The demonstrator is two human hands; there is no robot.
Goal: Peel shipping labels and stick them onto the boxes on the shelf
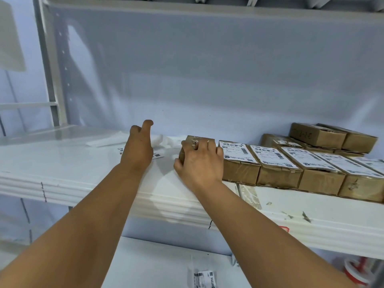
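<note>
A row of brown cardboard boxes stands on the white shelf [62, 163]. The leftmost box [199, 140] has a bare top, and my right hand [199, 163] lies on it with fingers curled over its top and left side. The boxes to its right each carry a white shipping label [236, 151]. My left hand [138, 146] hovers over a loose label [158, 155] lying flat on the shelf, fingers extended and slightly raised. Most of that label is hidden under the hand.
Crumpled white backing paper [116, 140] lies behind the left hand. More brown boxes [318, 135] are stacked at the back right. On the lower shelf lies another label [204, 278]. A red and white object [355, 271] sits at lower right.
</note>
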